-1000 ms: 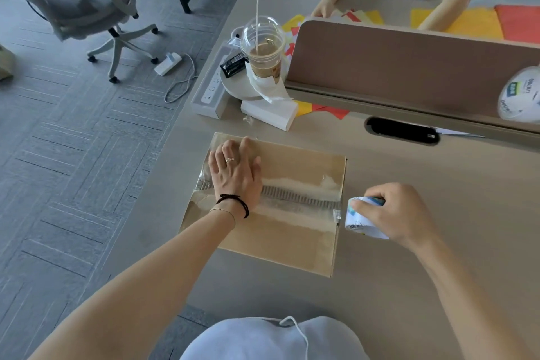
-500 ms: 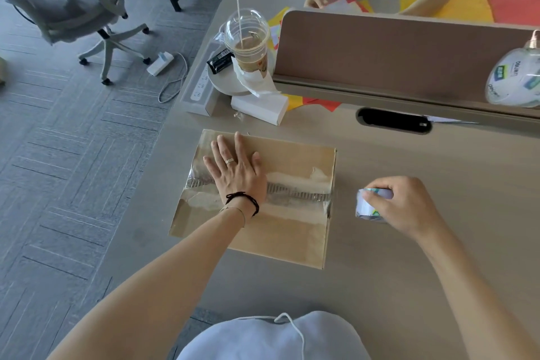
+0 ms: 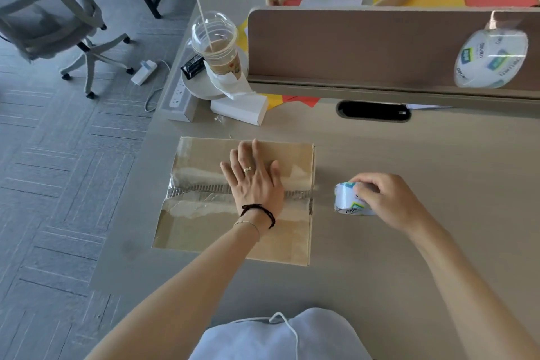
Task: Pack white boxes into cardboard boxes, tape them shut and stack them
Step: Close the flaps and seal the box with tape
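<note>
The left hand (image 3: 254, 181) lies flat, fingers spread, on the taped seam of the cardboard box (image 3: 236, 202) near the desk's (image 3: 409, 257) left edge, further right along the seam than a second ago. The right hand (image 3: 388, 202) grips the tape roll (image 3: 347, 203), now drawn clear of the box's right edge. Beyond sits a white box (image 3: 239, 108) beside an iced drink (image 3: 217, 44).

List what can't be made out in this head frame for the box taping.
- Head view: cardboard box contents hidden by its closed flaps.
- Middle of the seam covered by the left hand.
- Tape roll partly covered by the right hand; whether tape still joins roll and box is too faint to tell.
</note>
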The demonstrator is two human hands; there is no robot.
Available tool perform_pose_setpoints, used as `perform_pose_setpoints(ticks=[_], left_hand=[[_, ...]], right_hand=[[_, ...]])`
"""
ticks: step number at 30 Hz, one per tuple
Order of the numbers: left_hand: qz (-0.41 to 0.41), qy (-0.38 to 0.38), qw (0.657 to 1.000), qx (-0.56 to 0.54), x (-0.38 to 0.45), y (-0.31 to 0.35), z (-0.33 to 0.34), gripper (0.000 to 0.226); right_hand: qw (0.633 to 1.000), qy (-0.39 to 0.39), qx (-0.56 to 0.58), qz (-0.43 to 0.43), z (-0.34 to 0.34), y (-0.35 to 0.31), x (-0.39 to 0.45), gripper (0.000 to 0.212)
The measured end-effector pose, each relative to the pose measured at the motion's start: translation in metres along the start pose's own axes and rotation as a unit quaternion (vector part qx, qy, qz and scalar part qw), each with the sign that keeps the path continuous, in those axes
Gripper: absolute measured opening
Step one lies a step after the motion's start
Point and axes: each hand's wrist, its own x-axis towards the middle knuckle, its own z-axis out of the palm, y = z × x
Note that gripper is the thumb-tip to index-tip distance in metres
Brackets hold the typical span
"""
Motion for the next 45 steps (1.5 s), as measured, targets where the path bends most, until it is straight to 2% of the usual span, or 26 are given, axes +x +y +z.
perform_pose_setpoints(ticks=[2,4,6,8,10,17,22,25,30,34,37,39,41,43,45], left_hand=[[0.008,-0.013,0.999,0.036,0.001,0.001,0.003,0.065],[0.082,-0.014,0.994,0.072,0.006,0.005,-0.007,0.063],[0.149,-0.038,0.984,0.084,0.008,0.024,-0.009,0.071],[0.104,-0.051,0.993,0.027,0.001,0.045,-0.007,0.069],[0.071,-0.048,0.996,-0.006,-0.008,0.052,0.006,0.064],[0.079,-0.054,0.995,0.020,-0.010,0.049,0.016,0.068],[0.079,-0.047,0.996,0.013,-0.011,0.049,0.015,0.066],[0.085,-0.043,0.995,0.016,-0.012,0.050,0.015,0.066],[0.079,-0.043,0.995,0.033,-0.012,0.055,0.017,0.067],[0.081,-0.045,0.995,0.032,-0.012,0.056,0.017,0.066],[0.082,-0.058,0.995,0.010,-0.011,0.055,0.014,0.066],[0.082,-0.067,0.994,-0.038,-0.010,0.052,0.008,0.065],[0.074,-0.060,0.988,-0.124,-0.010,0.043,-0.006,0.062],[0.074,-0.048,0.979,-0.184,-0.012,0.022,-0.023,0.060],[0.072,-0.022,0.976,-0.204,-0.009,-0.010,-0.038,0.061]], right_hand=[[1.000,-0.001,-0.001,0.009,-0.001,0.004,0.000,0.021],[1.000,0.006,-0.010,0.008,0.002,0.008,0.000,0.025],[1.000,0.019,-0.021,0.008,0.005,0.011,0.002,0.021],[0.999,0.028,-0.037,0.005,0.008,0.013,0.005,0.018],[0.998,0.039,-0.054,0.000,0.011,0.017,0.007,0.026],[0.988,0.064,-0.139,-0.006,0.040,0.042,0.020,0.023],[0.958,0.079,-0.275,0.003,0.075,0.024,0.032,0.023],[0.949,0.057,-0.310,0.020,0.096,0.005,0.037,0.032],[0.912,-0.014,-0.405,0.056,0.113,-0.009,0.044,0.025],[0.899,-0.018,-0.433,0.064,0.115,-0.014,0.046,0.035],[0.908,0.027,-0.414,0.056,0.107,-0.015,0.041,0.035],[0.916,0.130,-0.378,0.039,0.090,-0.019,0.039,0.024],[0.926,0.201,-0.320,0.010,0.080,-0.034,0.037,0.023],[0.938,0.219,-0.264,-0.046,0.089,-0.059,0.030,0.023],[0.948,0.196,-0.237,-0.081,0.114,-0.088,0.025,0.025]])
